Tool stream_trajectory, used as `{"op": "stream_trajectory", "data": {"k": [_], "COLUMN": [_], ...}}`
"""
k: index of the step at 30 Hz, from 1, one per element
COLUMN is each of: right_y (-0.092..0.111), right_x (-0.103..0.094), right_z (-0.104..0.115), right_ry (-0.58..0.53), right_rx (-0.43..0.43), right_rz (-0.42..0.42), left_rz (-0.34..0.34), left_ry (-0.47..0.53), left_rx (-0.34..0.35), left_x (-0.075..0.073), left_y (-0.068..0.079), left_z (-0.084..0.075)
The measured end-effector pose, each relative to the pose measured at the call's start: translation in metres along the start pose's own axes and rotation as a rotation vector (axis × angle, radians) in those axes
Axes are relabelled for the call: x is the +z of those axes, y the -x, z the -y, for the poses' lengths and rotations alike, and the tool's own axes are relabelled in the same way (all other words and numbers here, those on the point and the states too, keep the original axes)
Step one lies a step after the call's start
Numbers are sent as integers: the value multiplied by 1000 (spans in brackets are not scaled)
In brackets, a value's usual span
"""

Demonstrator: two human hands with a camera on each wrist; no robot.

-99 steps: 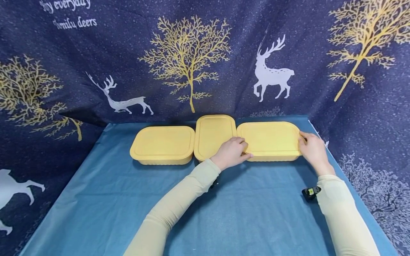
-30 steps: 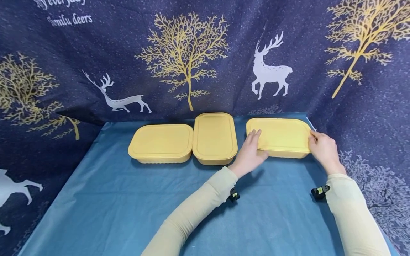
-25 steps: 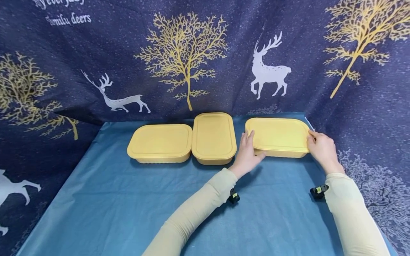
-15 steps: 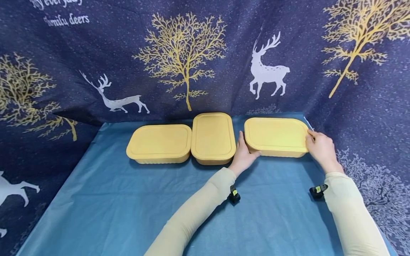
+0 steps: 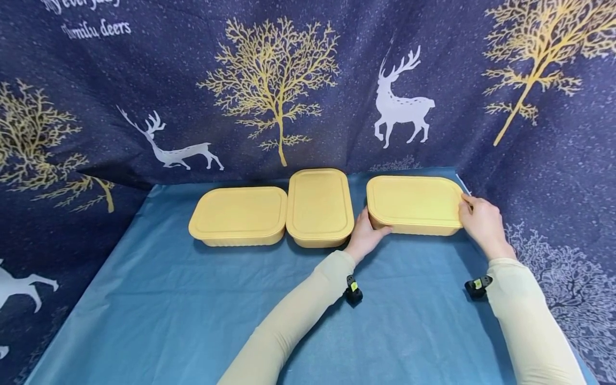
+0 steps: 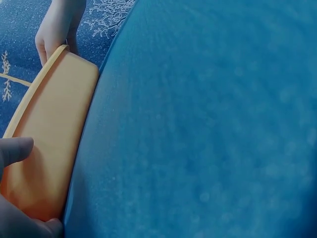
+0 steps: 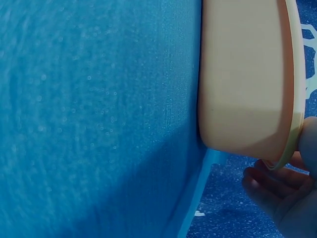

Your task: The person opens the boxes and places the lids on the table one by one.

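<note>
A yellow lidded food container (image 5: 414, 202) stands at the back right of the table, its lid on. My left hand (image 5: 364, 238) grips its left end, fingers in the gap beside the middle container and thumb at the front wall. In the left wrist view that thumb (image 6: 17, 150) lies against the container's side wall (image 6: 54, 114), with a fingertip low at the corner. My right hand (image 5: 483, 224) pinches the lid's right edge; the right wrist view shows fingers (image 7: 270, 191) under the lid rim (image 7: 295, 106). The container's far side is hidden.
Two more yellow lidded containers, the middle one (image 5: 320, 203) turned lengthwise and the left one (image 5: 239, 214) crosswise, touch or nearly touch. A blue cloth (image 5: 192, 305) covers the table. Behind hangs a dark blue curtain (image 5: 356, 64) with trees and deer.
The right container has moved right, away from the middle one, with my right hand at its end. My left hand's fingers have slid off its lid and down into the gap at its left end.
</note>
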State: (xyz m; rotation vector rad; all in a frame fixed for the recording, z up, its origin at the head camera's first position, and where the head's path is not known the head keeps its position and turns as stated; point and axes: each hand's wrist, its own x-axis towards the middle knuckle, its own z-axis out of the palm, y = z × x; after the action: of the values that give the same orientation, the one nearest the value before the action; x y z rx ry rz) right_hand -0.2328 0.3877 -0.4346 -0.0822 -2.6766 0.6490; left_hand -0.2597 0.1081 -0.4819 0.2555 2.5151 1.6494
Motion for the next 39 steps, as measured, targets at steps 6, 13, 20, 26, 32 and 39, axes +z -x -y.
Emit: {"op": "stream_trajectory", "data": {"k": [6,13,20,26,32,39], "right_y": [-1,-1,-1,-4,-6,-8], "right_x": [-1,-2,-7,-14,-21,-26], "right_z": [0,-1,1,8,20,37], "right_ry": [7,9,14,4,-7,5], "right_rx": [9,33,31,20,-4,-42], "right_rz": [10,19,-4,10,43,76], "left_rz": [1,9,16,20,15,14], "left_ry": [28,63,77,77,64,44], "left_rx": [1,-18,-27,-23,-13,7], "left_x": [1,-1,-1,-3,-4,-2], "left_y": [-1,0,0,1,0,-1], "left_z": [3,1,0,0,-1,-1]}}
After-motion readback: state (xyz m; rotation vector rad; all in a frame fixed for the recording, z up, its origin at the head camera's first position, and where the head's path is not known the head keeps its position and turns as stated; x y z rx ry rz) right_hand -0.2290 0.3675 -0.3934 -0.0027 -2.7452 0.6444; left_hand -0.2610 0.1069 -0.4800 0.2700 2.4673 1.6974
